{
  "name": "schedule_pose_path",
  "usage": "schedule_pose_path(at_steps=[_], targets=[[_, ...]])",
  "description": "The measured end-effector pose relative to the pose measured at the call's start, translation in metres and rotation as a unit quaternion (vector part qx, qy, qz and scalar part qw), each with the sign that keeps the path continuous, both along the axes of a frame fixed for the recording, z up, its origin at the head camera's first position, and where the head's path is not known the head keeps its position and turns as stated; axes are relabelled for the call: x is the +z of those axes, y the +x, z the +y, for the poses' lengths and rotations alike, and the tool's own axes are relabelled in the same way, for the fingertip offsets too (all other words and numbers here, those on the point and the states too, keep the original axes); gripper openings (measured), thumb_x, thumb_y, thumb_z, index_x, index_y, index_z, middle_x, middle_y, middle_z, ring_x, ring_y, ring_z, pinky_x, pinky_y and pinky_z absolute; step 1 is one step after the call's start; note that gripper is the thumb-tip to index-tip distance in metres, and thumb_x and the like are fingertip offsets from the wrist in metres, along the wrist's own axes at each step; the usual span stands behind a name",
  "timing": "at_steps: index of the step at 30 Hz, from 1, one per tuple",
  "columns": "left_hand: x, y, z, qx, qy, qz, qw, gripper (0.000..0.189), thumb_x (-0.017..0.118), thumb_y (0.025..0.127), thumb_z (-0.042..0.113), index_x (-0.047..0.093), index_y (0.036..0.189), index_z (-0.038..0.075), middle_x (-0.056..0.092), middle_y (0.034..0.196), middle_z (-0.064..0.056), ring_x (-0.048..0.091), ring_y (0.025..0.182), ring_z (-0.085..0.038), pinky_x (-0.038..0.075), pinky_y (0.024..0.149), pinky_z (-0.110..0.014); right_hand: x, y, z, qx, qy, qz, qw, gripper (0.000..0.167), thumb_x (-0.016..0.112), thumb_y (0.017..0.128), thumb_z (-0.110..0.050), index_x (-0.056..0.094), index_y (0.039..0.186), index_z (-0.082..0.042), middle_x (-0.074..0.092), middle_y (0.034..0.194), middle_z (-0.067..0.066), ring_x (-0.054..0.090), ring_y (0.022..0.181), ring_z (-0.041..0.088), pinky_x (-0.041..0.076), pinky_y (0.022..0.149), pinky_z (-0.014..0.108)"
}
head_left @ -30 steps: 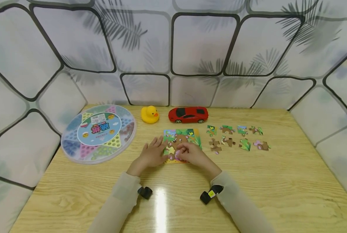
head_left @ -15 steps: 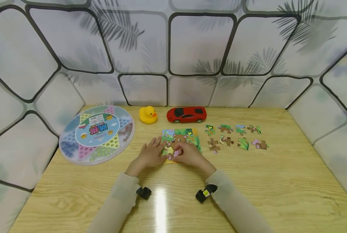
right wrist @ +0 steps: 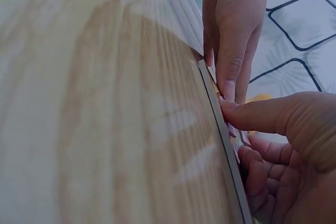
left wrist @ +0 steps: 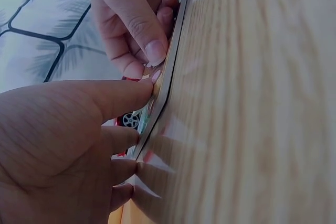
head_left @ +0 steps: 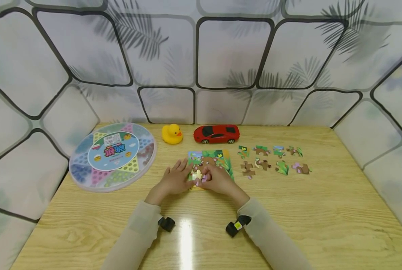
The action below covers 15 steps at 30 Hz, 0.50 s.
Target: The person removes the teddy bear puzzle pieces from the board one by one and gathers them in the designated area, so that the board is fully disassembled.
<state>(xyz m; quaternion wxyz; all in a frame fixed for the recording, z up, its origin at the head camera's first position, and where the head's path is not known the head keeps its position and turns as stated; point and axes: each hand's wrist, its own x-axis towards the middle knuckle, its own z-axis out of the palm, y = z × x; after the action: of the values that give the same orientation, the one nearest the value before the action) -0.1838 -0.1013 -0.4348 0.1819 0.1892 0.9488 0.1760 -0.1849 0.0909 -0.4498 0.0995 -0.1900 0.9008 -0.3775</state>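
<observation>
A bear jigsaw puzzle (head_left: 225,162) lies in its flat tray, in the middle of the head view. My left hand (head_left: 176,180) rests at its left edge, fingers spread and fairly straight, thumb on the near left corner. Over the lower middle of the picture, my right hand (head_left: 219,179) has its fingers curled and pinches a small pink-edged puzzle piece (right wrist: 232,129) between thumb and fingers. The left thumb tip comes close to the right thumb in both wrist views. Beside the right hand, a pale yellow jigsaw-shaped patch (head_left: 196,175) shows. The right fingers hide part of the bear.
Several loose puzzle pieces (head_left: 282,167) lie in two rows to the right. Behind the puzzle stand a yellow rubber duck (head_left: 172,134) and a red toy car (head_left: 216,134). A round Chinese checkers set (head_left: 146,165) lies at the left. Patterned fabric walls (head_left: 234,52) border the wooden table (head_left: 201,210).
My right hand has shifted slightly left and lower over the puzzle, its fingers closing in on the piece. The left hand stays at the tray's edge. The loose pieces keep their places.
</observation>
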Motion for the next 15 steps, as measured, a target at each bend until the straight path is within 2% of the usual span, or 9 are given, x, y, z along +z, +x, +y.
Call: schedule_pose_path(at_steps=[8,11,15], targets=[[-0.0011,0.0001,-0.0015,-0.001,0.000,-0.007,1.0000,0.076,0.049,0.093,0.053,0.021,0.152,0.014,0.005,0.158,-0.012,0.004,0.144,-0.033,0.007,0.108,-0.063,-0.0024,-0.0003,0.0030,0.004,-0.034,-0.012,0.9993,0.016,0.068,0.087,-0.012,0.054,0.093,-0.009,0.054,0.069,-0.002,0.047,0.057,0.008,0.037,0.054,0.022],[0.0001,0.0007,-0.0015,-0.002,0.003,-0.010,0.9999,0.077,0.049,0.092,0.054,0.020,0.152,0.014,0.005,0.158,-0.012,0.004,0.144,-0.034,0.007,0.109,-0.063,-0.0052,-0.0012,0.0053,0.000,-0.071,-0.039,0.9967,0.010,0.063,0.089,-0.007,0.055,0.093,-0.007,0.056,0.071,0.000,0.049,0.056,0.008,0.038,0.052,0.021],[-0.0004,0.0015,-0.0017,-0.002,0.007,-0.007,0.9999,0.078,0.049,0.092,0.055,0.020,0.152,0.014,0.005,0.158,-0.012,0.003,0.144,-0.033,0.006,0.109,-0.063,-0.0065,-0.0010,0.0072,-0.028,-0.136,-0.092,0.9861,0.006,0.061,0.091,-0.006,0.057,0.094,-0.003,0.057,0.073,0.003,0.052,0.057,0.010,0.042,0.050,0.022]])
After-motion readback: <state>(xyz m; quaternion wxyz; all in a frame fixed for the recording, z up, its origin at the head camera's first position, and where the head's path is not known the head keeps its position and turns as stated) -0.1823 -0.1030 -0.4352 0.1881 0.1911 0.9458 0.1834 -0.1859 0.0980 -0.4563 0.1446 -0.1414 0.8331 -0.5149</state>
